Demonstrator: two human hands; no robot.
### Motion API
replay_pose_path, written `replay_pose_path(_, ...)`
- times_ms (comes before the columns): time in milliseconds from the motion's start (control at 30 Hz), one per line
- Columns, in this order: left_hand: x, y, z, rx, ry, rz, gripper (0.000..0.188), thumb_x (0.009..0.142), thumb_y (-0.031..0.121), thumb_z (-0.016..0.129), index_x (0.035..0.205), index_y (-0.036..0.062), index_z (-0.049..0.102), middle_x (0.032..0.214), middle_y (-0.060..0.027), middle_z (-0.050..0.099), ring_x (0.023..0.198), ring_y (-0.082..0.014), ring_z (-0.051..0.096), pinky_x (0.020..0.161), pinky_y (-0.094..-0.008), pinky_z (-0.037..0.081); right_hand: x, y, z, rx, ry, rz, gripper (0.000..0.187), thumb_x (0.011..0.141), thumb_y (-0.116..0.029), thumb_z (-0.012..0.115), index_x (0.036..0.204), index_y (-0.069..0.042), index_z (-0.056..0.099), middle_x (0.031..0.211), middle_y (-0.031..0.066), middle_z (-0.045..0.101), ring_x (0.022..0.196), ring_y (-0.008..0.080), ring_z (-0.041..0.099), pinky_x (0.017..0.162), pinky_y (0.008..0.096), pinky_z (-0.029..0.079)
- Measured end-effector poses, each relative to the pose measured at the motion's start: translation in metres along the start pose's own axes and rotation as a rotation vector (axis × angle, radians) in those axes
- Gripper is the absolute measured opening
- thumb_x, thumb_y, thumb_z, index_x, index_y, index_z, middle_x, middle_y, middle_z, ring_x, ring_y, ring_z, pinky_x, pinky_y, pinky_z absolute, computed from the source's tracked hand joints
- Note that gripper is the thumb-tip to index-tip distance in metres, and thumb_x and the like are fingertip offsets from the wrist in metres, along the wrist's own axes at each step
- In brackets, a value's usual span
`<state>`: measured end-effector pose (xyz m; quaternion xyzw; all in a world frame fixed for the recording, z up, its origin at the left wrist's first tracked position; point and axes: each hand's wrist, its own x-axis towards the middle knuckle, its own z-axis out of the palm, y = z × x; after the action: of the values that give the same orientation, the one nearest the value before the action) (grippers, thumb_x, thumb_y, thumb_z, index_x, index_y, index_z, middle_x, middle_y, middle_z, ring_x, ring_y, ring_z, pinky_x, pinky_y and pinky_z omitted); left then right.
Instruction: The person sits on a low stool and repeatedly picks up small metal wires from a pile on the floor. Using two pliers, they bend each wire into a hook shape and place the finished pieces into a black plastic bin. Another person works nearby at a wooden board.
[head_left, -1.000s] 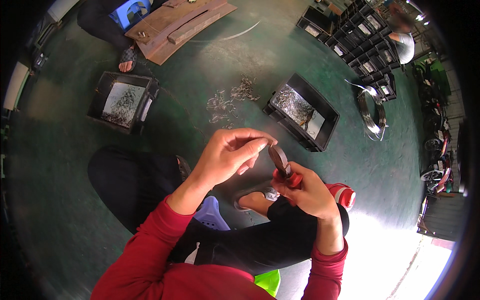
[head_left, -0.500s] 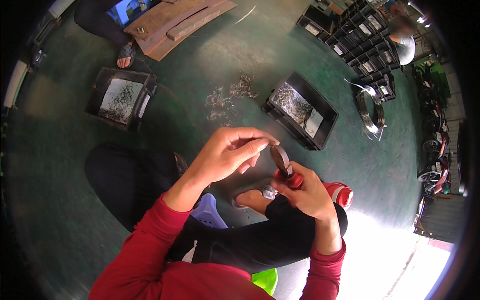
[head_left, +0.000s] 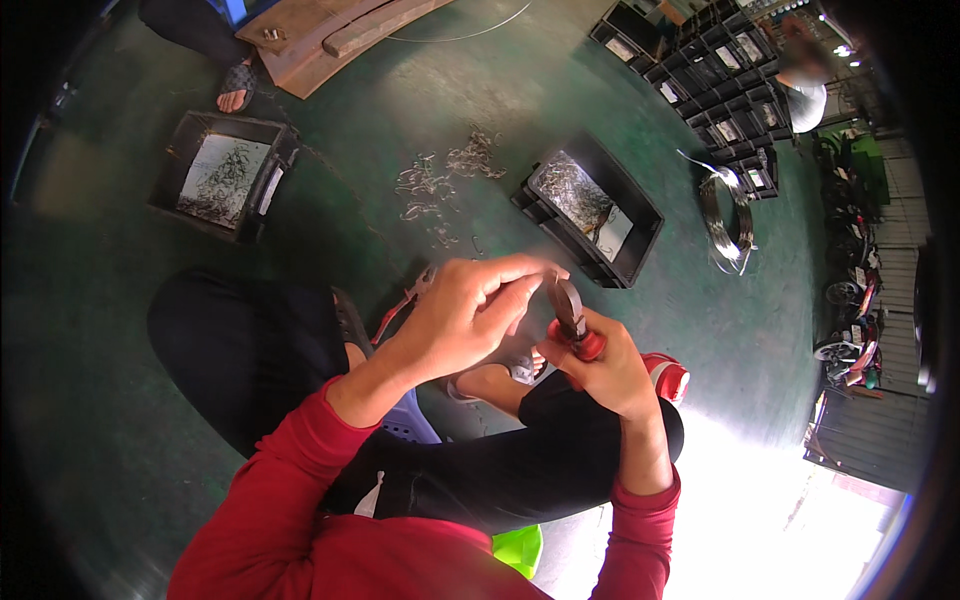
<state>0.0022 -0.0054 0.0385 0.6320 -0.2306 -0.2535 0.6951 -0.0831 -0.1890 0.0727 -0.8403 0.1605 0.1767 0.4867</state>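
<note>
My right hand [head_left: 612, 372] is wrapped around the red grips of a pair of pliers [head_left: 568, 308], whose dark metal jaws point up and away from me. At the jaw tips, the thumb and forefinger of my left hand [head_left: 462, 312] are pinched together. Whatever sits between those fingertips is too small to make out. Beyond my hands, small bent wire pieces [head_left: 425, 187] lie loose in a scattered patch on the green floor. A black crate [head_left: 640, 238] with many more wire pieces inside stands just past the pliers.
Another black crate [head_left: 272, 190] of wire bits stands far left, near a person's foot [head_left: 234, 92] and a wooden board [head_left: 300, 62]. A wire coil [head_left: 712, 215] lies right, before stacked black crates [head_left: 720, 125]. A red-handled tool [head_left: 395, 308] lies beside my left wrist.
The view has shifted a little, so the floor things sit higher and further left. A red-handled tool now shows beside my left wrist. Both hands keep together at the plier jaws.
</note>
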Motion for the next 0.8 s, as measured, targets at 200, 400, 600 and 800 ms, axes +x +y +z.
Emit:
replay_pose_path(200,0.004,-0.002,-0.009,-0.03,-0.055,-0.034,0.025,0.098,0.01,0.047,0.112,0.0024,0.066,0.061,0.002,0.048,0.057,-0.0046,0.044,0.052,-0.0224,0.036,0.003,-0.001,-0.004,0.128,-0.161,0.081,0.022,0.084,-0.015,0.072,0.094,0.001,0.061,0.075,0.0044,0.062,0.073,0.0094,0.056,0.07,0.0269,0.046)
replay_pose_path(400,0.005,-0.004,-0.011,-0.05,-0.079,-0.032,0.025,0.098,0.01,0.047,0.112,0.0028,0.067,0.061,0.0019,0.048,0.057,-0.0047,0.044,0.052,-0.0222,0.037,0.003,-0.002,-0.004,0.155,-0.188,0.076,0.022,0.085,-0.015,0.071,0.095,0.001,0.06,0.077,0.0036,0.062,0.074,0.0095,0.056,0.07,0.0264,0.046)
replay_pose_path(600,0.003,-0.002,-0.006,0.012,-0.034,-0.036,0.025,0.097,0.008,0.048,0.112,0.0028,0.067,0.059,0.0021,0.049,0.055,-0.004,0.045,0.05,-0.0221,0.036,0.003,0.001,0.002,-0.059,0.021,-0.002,0.022,0.081,-0.017,0.074,0.09,0.0,0.06,0.071,0.0082,0.062,0.065,0.0141,0.058,0.065,0.0287,0.047)
replay_pose_path(800,-0.002,-0.002,0.01,0.065,0.094,0.051,0.024,0.096,0.005,0.048,0.112,0.0018,0.066,0.056,0.0008,0.047,0.053,-0.0033,0.047,0.049,-0.0218,0.037,0.003,0.003,0.01,-0.22,0.223,-0.073,0.025,0.077,-0.017,0.076,0.086,-0.001,0.06,0.067,0.0119,0.061,0.058,0.0199,0.056,0.058,0.0313,0.046)
